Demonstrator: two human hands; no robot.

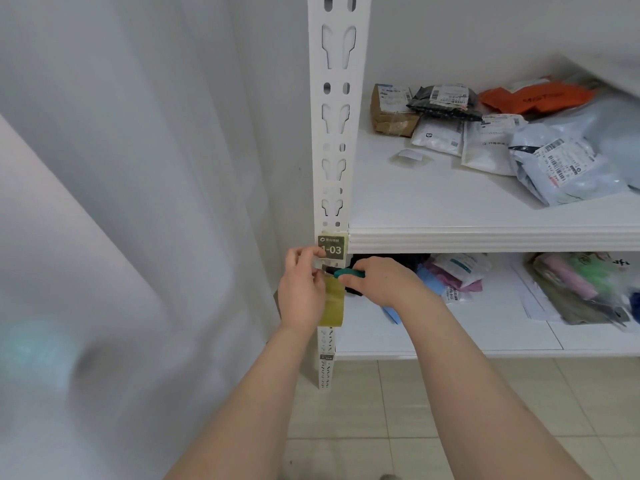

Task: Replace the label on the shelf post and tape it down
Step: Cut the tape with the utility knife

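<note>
Head view, centre of frame: my left grip (301, 289) pinches the tape (334, 303) taut just below the label (333, 247) on the shelf post (334, 133), presumably so my right grip (381, 282), closed around a teal cutter (348, 273), can slice it.

Bright, soft, even light fills the frame with no hard glare, though the white wall (138, 133) and shelf post (334, 133) look nearly washed out. A dark shadow sits under the upper shelf (485, 237) at centre right. The lower left is heavily blurred, with a teal smear and a grey smudge. The upper right corner is smeared, and the wide lens makes the post taper downward. The label (332, 249) at centre reads sharply; the parcels (519, 140) are softer.
</note>
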